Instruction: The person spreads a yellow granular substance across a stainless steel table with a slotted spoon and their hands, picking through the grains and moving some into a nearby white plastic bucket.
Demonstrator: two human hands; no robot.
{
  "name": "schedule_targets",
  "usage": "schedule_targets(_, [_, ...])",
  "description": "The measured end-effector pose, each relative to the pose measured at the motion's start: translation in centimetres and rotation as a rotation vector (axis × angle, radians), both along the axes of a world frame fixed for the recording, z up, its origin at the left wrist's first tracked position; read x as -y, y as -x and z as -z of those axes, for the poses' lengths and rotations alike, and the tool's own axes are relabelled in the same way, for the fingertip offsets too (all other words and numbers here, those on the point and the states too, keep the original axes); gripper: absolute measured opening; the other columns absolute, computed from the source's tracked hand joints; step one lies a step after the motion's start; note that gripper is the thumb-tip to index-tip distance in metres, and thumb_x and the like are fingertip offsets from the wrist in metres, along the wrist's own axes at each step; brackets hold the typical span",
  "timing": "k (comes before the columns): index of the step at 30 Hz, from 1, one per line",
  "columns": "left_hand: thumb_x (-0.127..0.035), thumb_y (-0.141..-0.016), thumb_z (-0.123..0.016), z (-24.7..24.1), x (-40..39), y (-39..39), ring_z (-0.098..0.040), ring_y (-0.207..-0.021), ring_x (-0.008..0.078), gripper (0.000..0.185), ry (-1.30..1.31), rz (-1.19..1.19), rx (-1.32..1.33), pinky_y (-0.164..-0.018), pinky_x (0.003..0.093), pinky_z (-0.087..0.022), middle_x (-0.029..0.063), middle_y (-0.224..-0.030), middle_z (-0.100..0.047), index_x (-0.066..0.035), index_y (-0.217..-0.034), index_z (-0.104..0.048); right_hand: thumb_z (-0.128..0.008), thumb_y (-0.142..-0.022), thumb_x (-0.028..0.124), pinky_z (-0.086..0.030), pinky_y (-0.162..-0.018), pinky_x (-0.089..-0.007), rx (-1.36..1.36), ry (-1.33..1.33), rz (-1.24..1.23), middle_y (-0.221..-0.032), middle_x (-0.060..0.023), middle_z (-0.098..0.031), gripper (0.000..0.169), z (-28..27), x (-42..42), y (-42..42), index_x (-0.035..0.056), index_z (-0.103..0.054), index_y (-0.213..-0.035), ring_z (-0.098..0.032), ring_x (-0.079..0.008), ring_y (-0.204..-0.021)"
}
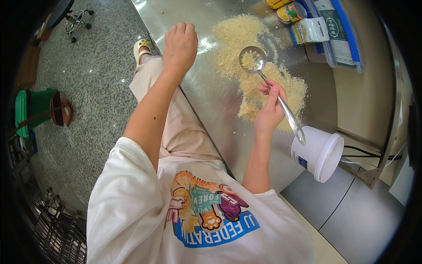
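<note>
My right hand (270, 114) grips the handle of a steel slotted ladle (290, 116). Its round, slotted bowl hangs over a broad spread of pale yellow crumbs (239, 33), like breadcrumbs, on a stainless steel table (217, 105). A small heap of the crumbs lies in the bowl. My left hand (180, 46) is over the table near its left edge, apart from the crumbs, back of the hand up. Its fingers are together and bent downward, so the palm and anything under it are hidden. A white plastic bucket (305, 145) stands beside my right hand, near the end of the ladle's handle.
Food cans (290, 12), a foil pouch (309, 30) and a clear plastic bin with a blue rim (349, 33) line the table's far right. Black cables (362, 150) run behind the bucket. On the speckled floor to the left are a green bin (33, 109) and a wheeled stool (74, 21).
</note>
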State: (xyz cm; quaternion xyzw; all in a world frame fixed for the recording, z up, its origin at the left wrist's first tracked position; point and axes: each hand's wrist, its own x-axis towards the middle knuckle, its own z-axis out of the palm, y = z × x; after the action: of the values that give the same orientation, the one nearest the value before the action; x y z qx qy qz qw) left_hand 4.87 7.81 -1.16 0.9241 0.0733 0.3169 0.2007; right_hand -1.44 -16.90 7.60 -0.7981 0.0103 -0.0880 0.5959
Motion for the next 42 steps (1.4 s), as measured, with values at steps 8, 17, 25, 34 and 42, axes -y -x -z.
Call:
schedule_targets(8, [-0.013,-0.092,-0.06,0.3,-0.3,0.2,-0.055,-0.091,0.0312,0.009,-0.026,0.001,-0.044,-0.083,0.0439,-0.044,0.0109,-0.094,-0.057,-0.007,-0.094,-0.055,-0.049,-0.107,0.019,-0.049,-0.084,-0.0288,-0.018,0.023,0.025,-0.096,-0.0065,-0.067,0.027,0.1,0.1,0.2,-0.0021,-0.065,-0.113,-0.064,-0.0135,-0.09])
schedule_targets(17, [-0.012,-0.091,-0.062,0.4,-0.3,0.1,-0.055,-0.092,0.0312,0.009,-0.021,0.009,-0.048,-0.082,0.0437,-0.044,0.011,-0.094,-0.057,-0.007,-0.094,-0.055,-0.048,-0.107,0.016,-0.051,-0.085,-0.0309,0.012,0.008,0.04,-0.101,-0.012,-0.068,0.029,0.2,0.4,0.4,-0.0056,-0.065,-0.113,-0.064,-0.0156,-0.088])
schedule_targets(25, [-0.013,-0.091,-0.061,0.0,-0.7,0.4,-0.056,-0.092,0.0307,0.007,0.004,0.085,0.016,-0.082,0.0431,-0.044,0.0104,-0.094,-0.058,-0.007,-0.094,-0.057,-0.047,-0.107,0.017,-0.051,-0.086,-0.0308,0.034,-0.038,0.0,-0.101,-0.012,-0.067,0.03,0.6,0.5,0.3,-0.0061,-0.065,-0.112,-0.064,-0.0155,-0.089])
schedule_targets(34, [-0.014,-0.092,-0.06,0.0,-0.4,0.4,-0.057,-0.089,0.031,0.007,-0.07,0.084,0.021,-0.08,0.0436,-0.043,0.0099,-0.092,-0.058,-0.008,-0.094,-0.058,-0.046,-0.107,0.016,-0.051,-0.087,-0.0303,0.021,-0.068,0.006,-0.102,-0.0119,-0.068,0.029,-0.2,0.8,0.5,-0.0058,-0.065,-0.112,-0.064,-0.0154,-0.09])
schedule_targets(42, [-0.013,-0.092,-0.06,-0.2,-0.4,0.6,-0.057,-0.09,0.0315,0.007,-0.066,0.098,0.014,-0.08,0.0438,-0.043,0.0103,-0.092,-0.059,-0.007,-0.095,-0.059,-0.049,-0.107,0.018,-0.051,-0.085,-0.0295,0.024,-0.088,0.017,-0.1,-0.0096,-0.068,0.028,-0.5,0.9,0.9,-0.0039,-0.065,-0.112,-0.065,-0.0145,-0.089])
